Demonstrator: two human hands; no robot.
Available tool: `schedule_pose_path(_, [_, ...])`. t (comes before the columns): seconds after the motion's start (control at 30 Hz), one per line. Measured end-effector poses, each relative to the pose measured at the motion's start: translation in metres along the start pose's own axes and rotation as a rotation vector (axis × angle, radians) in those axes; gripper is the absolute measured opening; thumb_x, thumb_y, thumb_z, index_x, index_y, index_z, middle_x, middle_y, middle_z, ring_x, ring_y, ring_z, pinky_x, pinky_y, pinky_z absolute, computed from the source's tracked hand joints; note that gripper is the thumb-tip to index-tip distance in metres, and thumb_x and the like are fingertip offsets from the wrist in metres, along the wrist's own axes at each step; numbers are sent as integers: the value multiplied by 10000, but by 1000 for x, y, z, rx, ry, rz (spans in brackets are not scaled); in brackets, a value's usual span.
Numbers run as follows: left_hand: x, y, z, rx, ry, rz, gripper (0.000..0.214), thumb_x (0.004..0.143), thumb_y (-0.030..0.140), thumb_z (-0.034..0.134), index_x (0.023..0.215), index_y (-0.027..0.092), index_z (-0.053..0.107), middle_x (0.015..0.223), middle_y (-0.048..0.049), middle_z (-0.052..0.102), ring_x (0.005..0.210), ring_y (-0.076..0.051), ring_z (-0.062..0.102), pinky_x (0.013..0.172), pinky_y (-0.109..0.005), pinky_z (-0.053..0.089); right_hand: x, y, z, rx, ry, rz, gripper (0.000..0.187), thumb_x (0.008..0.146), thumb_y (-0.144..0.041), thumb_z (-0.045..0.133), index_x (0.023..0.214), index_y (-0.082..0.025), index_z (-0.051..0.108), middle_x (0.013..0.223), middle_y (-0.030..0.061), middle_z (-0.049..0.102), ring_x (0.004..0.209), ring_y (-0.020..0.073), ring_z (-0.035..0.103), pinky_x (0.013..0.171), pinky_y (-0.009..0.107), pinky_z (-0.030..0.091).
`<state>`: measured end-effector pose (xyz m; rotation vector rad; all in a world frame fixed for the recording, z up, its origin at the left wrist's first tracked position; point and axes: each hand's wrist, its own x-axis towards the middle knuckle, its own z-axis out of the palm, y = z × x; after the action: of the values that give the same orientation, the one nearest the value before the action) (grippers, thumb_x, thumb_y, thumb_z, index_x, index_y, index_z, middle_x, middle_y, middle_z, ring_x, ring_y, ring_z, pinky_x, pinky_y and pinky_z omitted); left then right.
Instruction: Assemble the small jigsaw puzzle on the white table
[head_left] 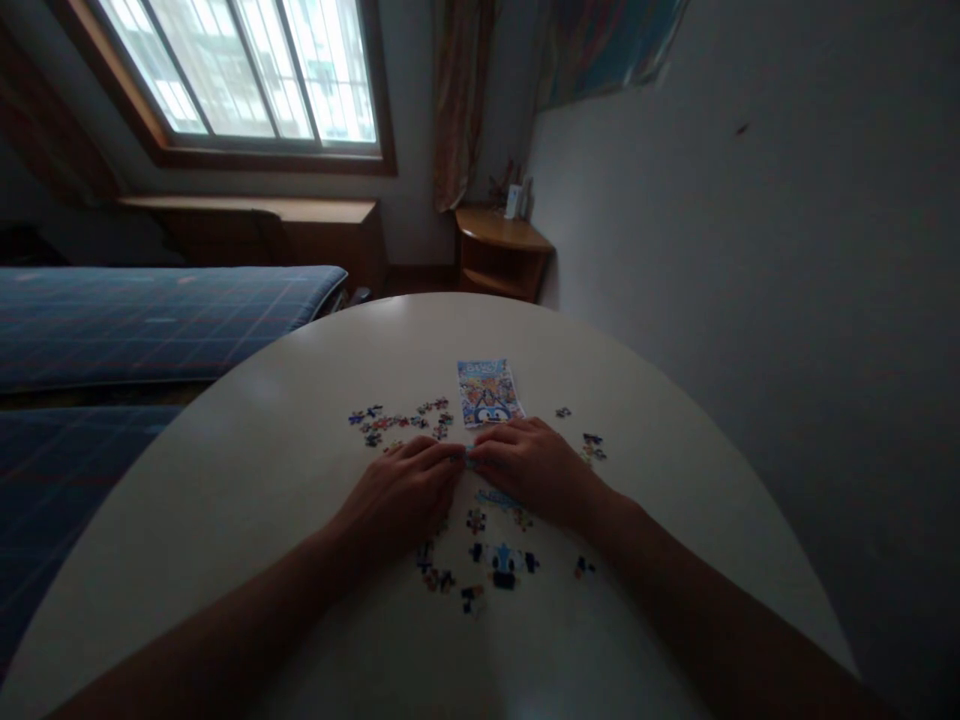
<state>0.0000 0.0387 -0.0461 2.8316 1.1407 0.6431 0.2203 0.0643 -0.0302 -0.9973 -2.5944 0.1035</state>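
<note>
My left hand (409, 485) and my right hand (536, 465) meet over the middle of the table, fingers closed in a pinch. Between their fingertips shows a small light-blue bit of jigsaw puzzle (469, 457), mostly covered by the fingers. Just beyond my right hand lies a colourful picture sheet (487, 388) with a blue cartoon character. Nearer to me is a joined patch of puzzle pieces (504, 562) in blue, white and black. A light-blue joined strip (495, 497) lies partly under my right hand.
Loose puzzle pieces (382, 423) lie beyond my left hand, and several more (592, 447) are at the right. The round white table (645, 420) stands beside a plaid mattress (150, 320) on the left and a wall (787, 250) on the right. A corner shelf (502, 230) is behind.
</note>
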Motion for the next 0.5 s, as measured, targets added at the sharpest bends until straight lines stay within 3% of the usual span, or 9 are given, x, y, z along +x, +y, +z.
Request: schedule_pose_path(0.5, [1, 1, -3, 0, -17, 16, 270, 939, 146, 491, 1171, 201, 618, 1221, -77, 662, 1033, -232, 603, 912, -434, 552, 1, 4, -4, -21, -50, -69, 193, 948, -212, 570, 1091, -242, 696, 1145, 56, 710, 1041, 207, 638, 918, 385, 447])
